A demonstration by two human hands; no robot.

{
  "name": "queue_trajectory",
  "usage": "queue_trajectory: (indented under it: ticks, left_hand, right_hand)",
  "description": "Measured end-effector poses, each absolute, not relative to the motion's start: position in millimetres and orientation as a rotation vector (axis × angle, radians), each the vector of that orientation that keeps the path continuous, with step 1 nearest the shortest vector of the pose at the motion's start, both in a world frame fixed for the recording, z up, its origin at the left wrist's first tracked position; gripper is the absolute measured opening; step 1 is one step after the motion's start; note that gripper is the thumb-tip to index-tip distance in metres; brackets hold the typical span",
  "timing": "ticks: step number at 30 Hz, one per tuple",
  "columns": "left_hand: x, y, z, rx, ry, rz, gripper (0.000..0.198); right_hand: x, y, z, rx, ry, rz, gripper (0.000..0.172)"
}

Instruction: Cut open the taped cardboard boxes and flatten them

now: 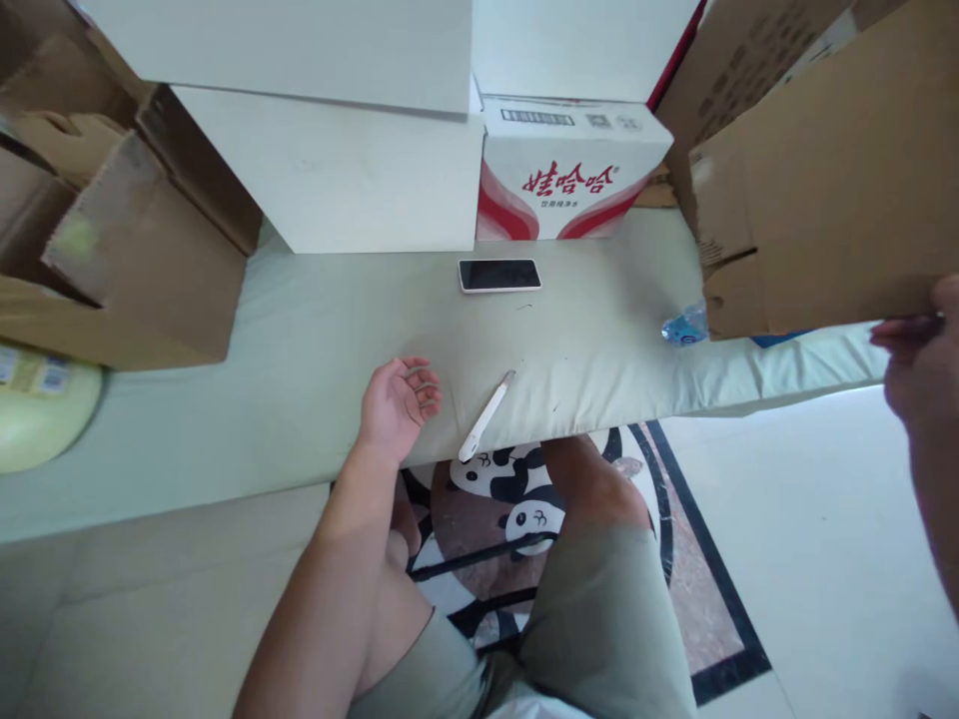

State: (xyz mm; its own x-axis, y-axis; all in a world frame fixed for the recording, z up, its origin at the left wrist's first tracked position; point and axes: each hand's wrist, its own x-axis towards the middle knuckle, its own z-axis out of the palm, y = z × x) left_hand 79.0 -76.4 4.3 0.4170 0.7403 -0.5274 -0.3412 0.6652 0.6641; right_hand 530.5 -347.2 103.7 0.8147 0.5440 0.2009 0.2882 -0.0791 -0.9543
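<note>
Fingers (899, 330) of the right hand (925, 369) pinch the lower corner of a large cardboard box (816, 190), held over the right end of the pad (300, 330). The left hand (397, 399) lies palm up on the pad, fingers loosely curled and empty, near a white cutter (486, 416). A one-corner grip probably lets the box swing; a second hand underneath would steady it.

pale green cushion (300, 340), brown cardboard box (824, 180), white phone (499, 275)
</note>
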Motion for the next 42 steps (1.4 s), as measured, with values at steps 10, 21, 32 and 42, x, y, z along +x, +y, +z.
queue_trajectory:
  ticks: [10, 21, 32, 42]
  left_hand:
    - [93.4, -70.0, -2.9, 0.55, 0.937, 0.701, 0.025]
    - [80.4, -75.7, 0.4, 0.55, 0.905, 0.726, 0.031]
    - [62.0, -81.3, 1.1, 0.51, 0.803, 0.804, 0.026]
    - [24.7, -76.3, 13.5, 0.339, 0.827, 0.987, 0.035]
  right_hand:
    - [517.6, -165.9, 135.1, -1.671, -0.147, 0.316, 0.009]
    - [413.9, -250.4, 50.9, -1.654, -0.446, 0.625, 0.021]
    - [385.3, -258.1, 66.9, -1.701, -0.573, 0.65, 0.036]
    - [228.6, -129.8, 55.7, -1.602, -1.208, 0.942, 0.024]
